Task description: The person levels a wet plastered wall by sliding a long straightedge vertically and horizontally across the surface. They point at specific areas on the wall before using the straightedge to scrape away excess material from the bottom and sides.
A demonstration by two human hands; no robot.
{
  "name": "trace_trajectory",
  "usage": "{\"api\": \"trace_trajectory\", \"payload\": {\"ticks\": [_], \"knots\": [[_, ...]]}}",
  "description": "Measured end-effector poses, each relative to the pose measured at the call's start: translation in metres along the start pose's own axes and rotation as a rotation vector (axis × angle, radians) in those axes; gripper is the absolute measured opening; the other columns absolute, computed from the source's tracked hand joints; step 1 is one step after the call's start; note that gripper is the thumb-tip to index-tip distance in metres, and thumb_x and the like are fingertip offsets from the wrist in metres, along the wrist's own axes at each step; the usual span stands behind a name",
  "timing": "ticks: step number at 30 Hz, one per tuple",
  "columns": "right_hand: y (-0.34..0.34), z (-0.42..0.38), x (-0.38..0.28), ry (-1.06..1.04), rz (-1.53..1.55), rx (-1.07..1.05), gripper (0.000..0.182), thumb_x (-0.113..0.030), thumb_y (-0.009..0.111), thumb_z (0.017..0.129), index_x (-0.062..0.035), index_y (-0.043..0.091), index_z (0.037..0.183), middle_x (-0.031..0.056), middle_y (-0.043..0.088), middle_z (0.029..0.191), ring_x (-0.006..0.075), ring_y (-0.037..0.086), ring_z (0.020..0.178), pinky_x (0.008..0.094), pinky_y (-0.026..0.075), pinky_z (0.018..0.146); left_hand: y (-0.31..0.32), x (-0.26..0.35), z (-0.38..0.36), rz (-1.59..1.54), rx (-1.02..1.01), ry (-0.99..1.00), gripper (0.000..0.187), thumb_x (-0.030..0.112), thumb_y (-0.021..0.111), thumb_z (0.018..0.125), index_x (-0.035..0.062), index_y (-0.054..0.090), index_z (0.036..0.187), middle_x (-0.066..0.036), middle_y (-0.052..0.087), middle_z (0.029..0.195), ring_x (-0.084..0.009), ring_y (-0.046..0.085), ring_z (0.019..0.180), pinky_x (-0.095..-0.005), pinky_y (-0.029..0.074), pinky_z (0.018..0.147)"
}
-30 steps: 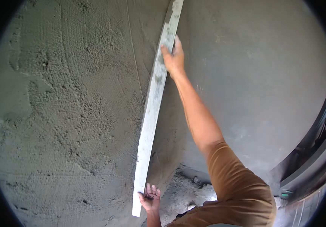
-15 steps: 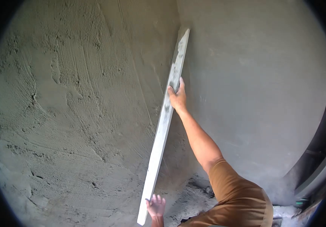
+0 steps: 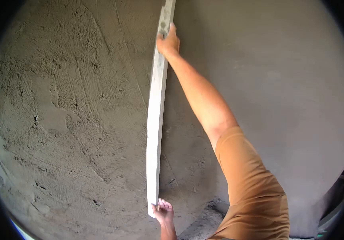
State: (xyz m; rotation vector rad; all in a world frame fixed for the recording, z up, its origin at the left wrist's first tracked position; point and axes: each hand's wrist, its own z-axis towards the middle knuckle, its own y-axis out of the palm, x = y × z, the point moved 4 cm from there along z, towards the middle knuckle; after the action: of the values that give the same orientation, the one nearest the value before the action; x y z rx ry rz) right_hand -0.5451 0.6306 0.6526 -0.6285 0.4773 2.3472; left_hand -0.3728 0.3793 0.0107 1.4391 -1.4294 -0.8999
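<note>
A long pale plasterer's straightedge stands nearly upright against the plastered wall, grey mortar smeared on its upper part. Its top end runs out of view. High up, my right hand is closed around it, back of the hand toward me, with thumb and fingers on opposite edges. At the bar's lower end is my left hand, palm facing me. The left thumb lies against the bar's right edge and the fingers bend up beside it. How firmly the left hand grips is hard to see.
The left wall carries rough, ridged grey plaster with smoother patches. On the right, another wall has a smooth finish and meets it at a corner behind the bar. A heap of mortar lies at the foot of the corner.
The straightedge has risen and turned from a rightward lean to closer to upright. My right hand has moved up and left with it; my left hand stays near the lower end, fingers less spread.
</note>
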Motion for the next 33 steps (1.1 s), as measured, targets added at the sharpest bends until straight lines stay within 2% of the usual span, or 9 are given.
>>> {"api": "trace_trajectory", "payload": {"ticks": [4,8,21,25,27,29,31,32,33], "knots": [[0.016,0.037,-0.018,-0.015,-0.034,-0.007,0.072,-0.021,0.060,0.087,-0.0128,0.023,0.147,0.0230,0.058,0.125,0.0364,0.057,0.115,0.0420,0.047,0.098,0.067,-0.020,-0.003,-0.070,-0.139,-0.025,0.048,0.047,0.064,0.088,0.0014,0.061,0.101,-0.009,0.070,0.092,-0.0203,0.067,0.081,-0.0347,0.054,0.072],[0.014,0.043,0.008,0.030,-0.045,0.013,0.073,-0.023,0.061,0.086,-0.0138,0.024,0.148,0.0221,0.059,0.123,0.0361,0.058,0.115,0.0415,0.047,0.098,0.073,-0.016,-0.007,-0.127,-0.174,0.031,0.047,0.038,0.071,0.085,-0.0013,0.059,0.106,-0.011,0.070,0.091,-0.0220,0.069,0.089,-0.0347,0.059,0.080],[-0.022,-0.072,0.110,0.063,-0.247,0.124,0.076,-0.027,0.063,0.082,-0.0144,0.028,0.148,0.0258,0.059,0.124,0.0405,0.056,0.116,0.0415,0.044,0.100,-0.073,0.041,0.025,-0.038,-0.002,-0.202,0.042,0.040,0.069,0.086,-0.0005,0.062,0.093,-0.009,0.070,0.088,-0.0202,0.069,0.086,-0.0372,0.059,0.081],[-0.029,-0.129,0.132,0.133,-0.296,0.134,0.075,-0.025,0.061,0.084,-0.0122,0.025,0.149,0.0277,0.060,0.120,0.0415,0.058,0.112,0.0422,0.044,0.099,-0.085,0.069,-0.002,0.094,-0.004,-0.169,0.046,0.049,0.061,0.090,0.0074,0.058,0.109,-0.001,0.060,0.092,-0.0139,0.060,0.085,-0.0282,0.051,0.079],[-0.036,-0.166,0.139,0.152,-0.311,0.133,0.074,-0.024,0.060,0.085,-0.0116,0.025,0.149,0.0281,0.060,0.119,0.0414,0.058,0.112,0.0421,0.044,0.099,-0.063,0.082,-0.038,0.085,0.024,-0.310,0.041,0.040,0.064,0.088,0.0007,0.060,0.100,-0.005,0.057,0.078,-0.0131,0.052,0.067,-0.0230,0.049,0.061],[-0.041,-0.201,0.152,0.160,-0.316,0.131,0.073,-0.024,0.060,0.085,-0.0107,0.025,0.148,0.0285,0.060,0.119,0.0415,0.058,0.113,0.0421,0.044,0.099,-0.093,0.092,-0.036,0.083,0.119,-0.312,0.043,0.042,0.063,0.089,0.0007,0.060,0.099,-0.005,0.056,0.074,-0.0126,0.051,0.065,-0.0241,0.046,0.056],[-0.045,-0.218,0.156,0.172,-0.316,0.118,0.073,-0.023,0.060,0.085,-0.0101,0.025,0.148,0.0286,0.060,0.120,0.0417,0.058,0.113,0.0426,0.044,0.099,-0.134,0.105,-0.016,0.184,-0.181,-0.252,0.041,0.041,0.062,0.090,0.0005,0.059,0.098,-0.005,0.055,0.072,-0.0129,0.051,0.064,-0.0251,0.046,0.055],[-0.048,-0.220,0.158,0.189,-0.320,0.105,0.072,-0.023,0.060,0.085,-0.0096,0.026,0.147,0.0286,0.060,0.120,0.0420,0.058,0.113,0.0431,0.044,0.098,-0.159,0.115,0.001,0.324,-0.335,-0.450,0.034,0.033,0.066,0.089,0.0003,0.059,0.096,-0.005,0.055,0.073,-0.0128,0.051,0.065,-0.0248,0.047,0.059],[-0.049,-0.209,0.151,0.094,-0.287,0.137,0.072,-0.024,0.060,0.085,-0.0088,0.027,0.147,0.0286,0.059,0.121,0.0421,0.057,0.113,0.0433,0.044,0.098,-0.154,0.110,0.000,0.324,-0.330,-0.438,0.034,0.033,0.066,0.089,0.0003,0.059,0.096,-0.005,0.055,0.073,-0.0128,0.051,0.065,-0.0248,0.047,0.059]]}}
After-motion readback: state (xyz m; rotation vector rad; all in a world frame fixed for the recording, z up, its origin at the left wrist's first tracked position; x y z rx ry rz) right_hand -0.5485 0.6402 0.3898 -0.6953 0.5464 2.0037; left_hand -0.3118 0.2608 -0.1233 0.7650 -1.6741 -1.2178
